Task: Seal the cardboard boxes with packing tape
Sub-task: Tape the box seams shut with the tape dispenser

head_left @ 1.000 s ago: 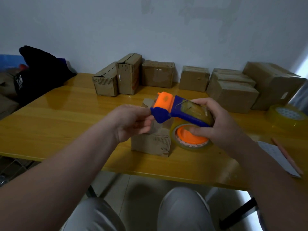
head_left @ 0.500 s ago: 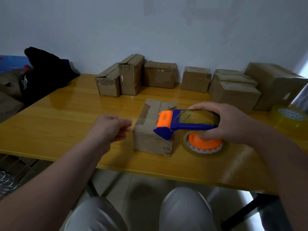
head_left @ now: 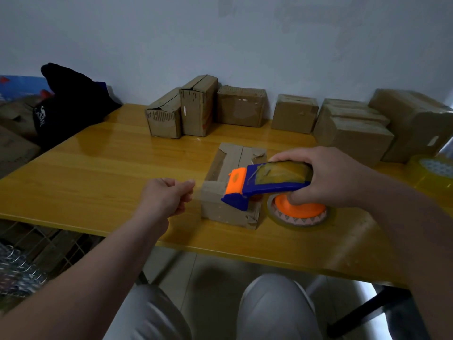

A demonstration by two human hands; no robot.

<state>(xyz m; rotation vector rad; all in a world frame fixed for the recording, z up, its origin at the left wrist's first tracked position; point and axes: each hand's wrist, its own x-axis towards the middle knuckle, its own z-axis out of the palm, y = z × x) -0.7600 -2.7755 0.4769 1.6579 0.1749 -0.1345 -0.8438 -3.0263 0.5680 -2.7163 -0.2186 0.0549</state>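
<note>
Our right hand point(head_left: 331, 177) curls its fingers tight round the blue and orange tape gun point(head_left: 267, 185), which is over the near right side of the small box point(head_left: 235, 158). Our left hand point(head_left: 166, 200) pinches the end of the clear tape point(head_left: 199, 190), just left of the box. The box stands in the middle of the yellow table point(head_left: 98, 173). More boxes point(head_left: 241, 106) stand by the wall.
</note>
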